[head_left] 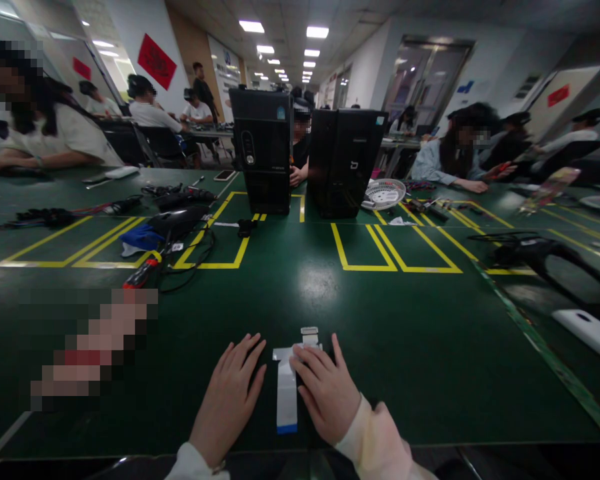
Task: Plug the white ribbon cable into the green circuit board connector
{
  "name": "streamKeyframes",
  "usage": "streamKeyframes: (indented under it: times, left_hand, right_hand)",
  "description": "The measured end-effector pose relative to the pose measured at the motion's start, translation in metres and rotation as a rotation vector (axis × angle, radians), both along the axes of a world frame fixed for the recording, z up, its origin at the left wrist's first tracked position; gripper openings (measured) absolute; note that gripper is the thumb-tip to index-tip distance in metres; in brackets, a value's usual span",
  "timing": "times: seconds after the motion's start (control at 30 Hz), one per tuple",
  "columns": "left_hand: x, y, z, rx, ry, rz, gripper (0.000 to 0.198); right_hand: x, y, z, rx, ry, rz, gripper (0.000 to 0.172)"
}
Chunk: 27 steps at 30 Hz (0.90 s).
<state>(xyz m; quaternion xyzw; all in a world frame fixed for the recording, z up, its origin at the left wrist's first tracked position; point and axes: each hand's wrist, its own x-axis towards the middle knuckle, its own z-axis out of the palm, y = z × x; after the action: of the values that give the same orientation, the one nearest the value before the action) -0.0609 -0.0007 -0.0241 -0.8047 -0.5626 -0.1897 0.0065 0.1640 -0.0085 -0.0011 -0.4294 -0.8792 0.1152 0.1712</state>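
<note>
Hands lie flat, palms down, on the dark green table mat [360,373] — left hand [230,393] released, grasping nothing; right hand [325,393] with fingertips pressing the white flat ribbon cable with a blue end [286,390] lying between them.

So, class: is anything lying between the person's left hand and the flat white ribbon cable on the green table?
Nothing visible: only bare green table separates the left hand from the flat white ribbon cable, which the right hand already touches.
</note>
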Motion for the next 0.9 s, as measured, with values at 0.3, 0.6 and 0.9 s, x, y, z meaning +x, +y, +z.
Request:
streamKeyframes:
  times: [0.3, 0.6, 0.9]
  left_hand:
    - [-0.001, 0.000, 0.000, -0.003, 0.014, -0.007, 0.041]
    - [0.001, -0.001, 0.003, -0.035, -0.002, 0.005, 0.041]
    - [0.001, -0.002, 0.005, -0.041, -0.016, 0.008, 0.041]
  right_hand:
    - [0.003, 0.001, -0.005, 0.016, 0.004, 0.054, 0.047]
    - [0.035, 0.006, -0.019, 0.099, 0.043, -0.018, 0.043]
    - [0.129, 0.006, -0.017, 0.066, 0.203, -0.200, 0.043]
